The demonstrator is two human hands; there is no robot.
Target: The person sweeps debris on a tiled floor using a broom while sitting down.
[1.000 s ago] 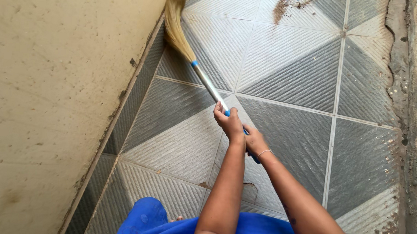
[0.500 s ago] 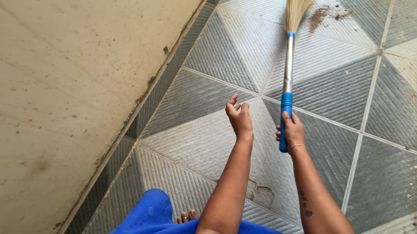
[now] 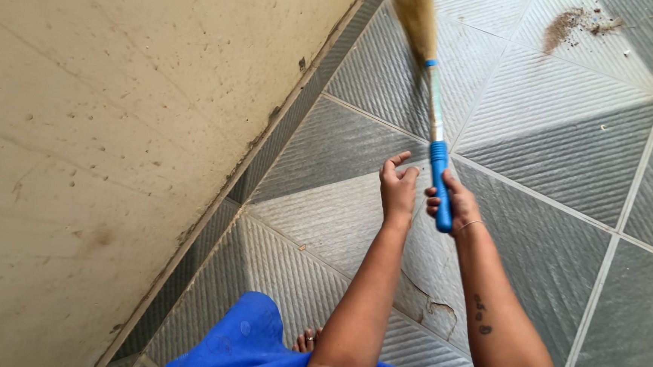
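My right hand (image 3: 455,206) grips the blue handle of a broom (image 3: 436,149). Its silver shaft runs up and slightly left to straw bristles near the top edge. My left hand (image 3: 399,188) hovers just left of the handle with fingers loosely curled, holding nothing. A small pile of brown dirt (image 3: 570,23) lies on the grey ribbed floor tiles (image 3: 555,152) at the upper right.
A beige, stained wall (image 3: 119,118) fills the left side, meeting the floor along a diagonal skirting line. A chipped tile patch (image 3: 432,307) lies between my arms. My blue garment (image 3: 248,345) and toes (image 3: 305,342) show at the bottom.
A second ago both hands held the broom near the wall. My left hand let go, the broom swung right toward the dirt, and its bristles have now swung back left.
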